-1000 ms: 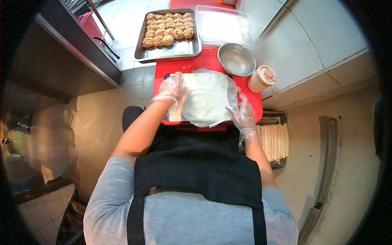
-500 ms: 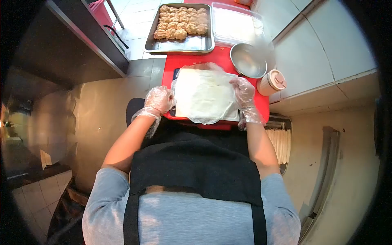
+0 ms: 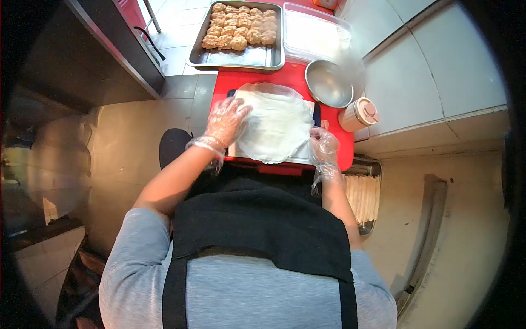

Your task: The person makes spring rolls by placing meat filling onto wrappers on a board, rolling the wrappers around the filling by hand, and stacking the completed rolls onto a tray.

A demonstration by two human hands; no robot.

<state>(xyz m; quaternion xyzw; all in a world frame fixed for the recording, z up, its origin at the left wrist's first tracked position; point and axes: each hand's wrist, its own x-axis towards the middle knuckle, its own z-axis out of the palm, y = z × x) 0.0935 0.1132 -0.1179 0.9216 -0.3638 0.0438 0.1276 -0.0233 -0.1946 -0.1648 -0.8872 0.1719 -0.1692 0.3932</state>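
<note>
Left hand [image 3: 227,120] was balled up off to the side half a second ago; now it's up on the left edge of the thin white sheet [image 3: 276,123] with its fingers loosely spread. Right hand [image 3: 323,145] has dropped from up the sheet's right side to near its lower right edge, and it's curled up. Can't tell if it's pinching the sheet or just touching it. Both have clear plastic gloves [image 3: 204,143] on.

Sheet's lying flat on a white board [image 3: 300,157] on the red tabletop [image 3: 298,77], right in front of the person. My guess is the left hand's spread like that to keep something so floppy from wrinkling. Metal bowl [image 3: 329,85] and lidded cup [image 3: 353,116] sit just past the right hand, probably for easy reach. Further out there's a tray [image 3: 241,59] of browned lumps [image 3: 241,27], lined up in rows, I'd say to save room, beside a plastic box [image 3: 298,55].

Hard to make out: whether it's one sheet or several, what's in the box, and the blurry patch by the bowl. Right forearm partly blocks the lower tray [image 3: 360,166] of pale sticks [image 3: 361,194].
</note>
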